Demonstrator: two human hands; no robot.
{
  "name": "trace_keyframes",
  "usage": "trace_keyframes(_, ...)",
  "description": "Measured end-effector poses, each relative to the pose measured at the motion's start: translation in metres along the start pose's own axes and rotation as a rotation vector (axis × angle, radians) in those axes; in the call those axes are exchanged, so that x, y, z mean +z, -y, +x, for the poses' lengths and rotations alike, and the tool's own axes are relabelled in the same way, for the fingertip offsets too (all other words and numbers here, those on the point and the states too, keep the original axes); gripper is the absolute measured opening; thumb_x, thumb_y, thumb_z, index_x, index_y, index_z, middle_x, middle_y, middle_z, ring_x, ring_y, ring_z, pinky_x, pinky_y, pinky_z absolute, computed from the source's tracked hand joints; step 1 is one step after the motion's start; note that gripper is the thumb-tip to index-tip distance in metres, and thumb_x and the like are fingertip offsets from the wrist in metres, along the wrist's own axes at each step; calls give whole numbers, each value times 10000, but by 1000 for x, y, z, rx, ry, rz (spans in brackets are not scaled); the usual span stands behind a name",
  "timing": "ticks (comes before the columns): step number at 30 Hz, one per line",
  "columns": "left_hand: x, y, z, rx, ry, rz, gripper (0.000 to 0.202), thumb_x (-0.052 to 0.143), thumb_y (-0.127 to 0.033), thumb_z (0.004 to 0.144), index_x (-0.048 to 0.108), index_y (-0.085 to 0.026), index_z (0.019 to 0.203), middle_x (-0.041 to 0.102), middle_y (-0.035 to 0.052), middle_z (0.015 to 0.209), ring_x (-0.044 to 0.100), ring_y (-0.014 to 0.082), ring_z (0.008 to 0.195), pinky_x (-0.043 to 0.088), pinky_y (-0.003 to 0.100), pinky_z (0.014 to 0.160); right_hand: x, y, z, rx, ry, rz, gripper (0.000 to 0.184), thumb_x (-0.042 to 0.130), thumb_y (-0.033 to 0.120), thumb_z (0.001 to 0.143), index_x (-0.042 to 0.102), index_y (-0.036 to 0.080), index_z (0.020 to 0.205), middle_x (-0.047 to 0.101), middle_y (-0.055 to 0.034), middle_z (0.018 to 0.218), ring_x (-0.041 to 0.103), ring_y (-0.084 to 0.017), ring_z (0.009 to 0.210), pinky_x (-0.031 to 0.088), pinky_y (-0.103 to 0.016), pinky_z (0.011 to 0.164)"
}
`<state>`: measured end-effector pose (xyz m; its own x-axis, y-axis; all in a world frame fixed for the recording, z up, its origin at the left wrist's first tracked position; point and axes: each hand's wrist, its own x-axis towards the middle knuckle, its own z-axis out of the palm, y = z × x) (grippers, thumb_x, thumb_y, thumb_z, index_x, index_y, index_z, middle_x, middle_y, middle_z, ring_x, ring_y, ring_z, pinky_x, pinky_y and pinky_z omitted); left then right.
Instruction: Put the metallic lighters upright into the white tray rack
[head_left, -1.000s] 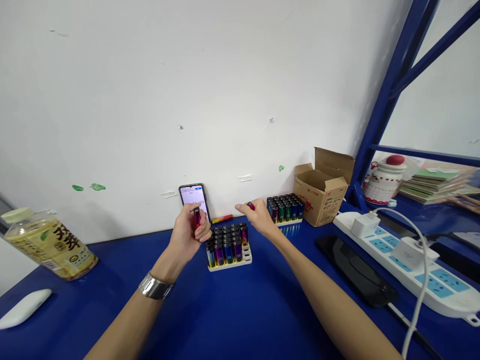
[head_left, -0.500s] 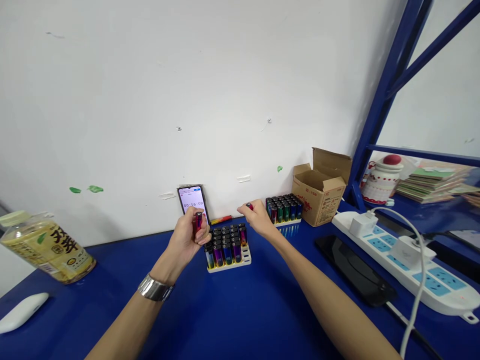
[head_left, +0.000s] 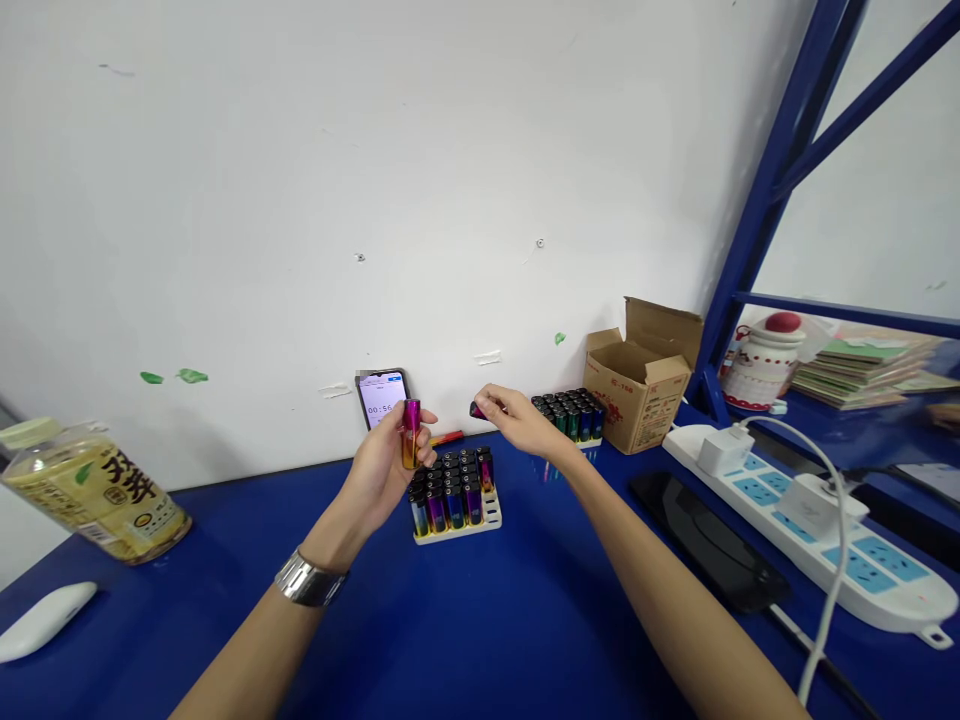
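Observation:
My left hand (head_left: 384,462) is closed around a shiny purple-to-gold lighter (head_left: 411,434), held upright to the left above a white tray (head_left: 459,535). Several black-topped metallic lighters (head_left: 454,505) stand in rows in that tray, and bare slots show along its right side. To the right, my right hand (head_left: 517,415) pinches another lighter, whose dark end (head_left: 475,410) sticks out left of the fingers; the rest is covered. Behind that hand, a second group of lighters (head_left: 573,418) stands in a tray, partly hidden.
A phone with a timer (head_left: 381,392) leans on the wall. An open cardboard box (head_left: 637,390) stands at the back right. A dark phone (head_left: 709,540) and power strip (head_left: 825,540) lie at right, a bottle (head_left: 97,490) at left. A red-orange object (head_left: 447,438) lies by the wall.
My left hand has turned its lighter, so its purple-gold side now faces me. My right hand has tilted and shifted slightly, showing more of its lighter's dark end.

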<state>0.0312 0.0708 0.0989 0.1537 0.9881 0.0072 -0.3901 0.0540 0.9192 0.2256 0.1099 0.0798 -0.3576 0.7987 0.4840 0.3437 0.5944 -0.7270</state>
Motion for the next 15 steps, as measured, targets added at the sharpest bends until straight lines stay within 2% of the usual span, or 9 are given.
trace_keyframes(3,2,1,-1,14,-1,18,312,450,-367,919,614,-127,805,460,-16,582,429,91,485,420,220,483,-10,-1,1,-42,10,-48,289,461,397,898,577,153,793,581,-30,763,469,-136,708,350,-241,627)
trace_keyframes(5,3,1,-2,14,-9,30,314,464,-384,914,611,-128,805,464,-16,587,433,92,489,421,220,482,-19,1,-1,-12,65,-53,281,527,397,862,618,142,789,614,-35,734,499,-133,675,362,-236,601)
trace_keyframes(8,2,1,-2,6,-23,42,311,493,-403,899,609,-132,801,469,-18,581,436,92,487,424,221,483,-30,7,-6,138,267,-9,329,594,451,809,623,129,751,593,-4,574,486,-102,481,355,-225,493)
trace_keyframes(10,2,1,-2,0,-22,45,311,496,-406,898,609,-132,801,469,-19,577,435,91,484,424,221,482,-34,11,-9,218,424,26,342,618,468,788,613,128,756,626,-11,572,511,-96,423,365,-219,459)
trace_keyframes(12,1,1,-1,1,-12,40,309,488,-398,903,609,-131,805,469,-19,580,435,90,487,426,220,486,-34,13,-10,272,517,46,321,626,450,788,603,130,790,676,-39,634,585,-110,463,388,-207,462)
trace_keyframes(15,2,1,-2,-1,4,47,321,449,-382,922,608,-127,808,467,-16,580,433,91,489,425,222,486,-29,14,-9,348,529,28,264,653,386,776,574,137,816,700,-62,676,671,-152,600,425,-193,487)
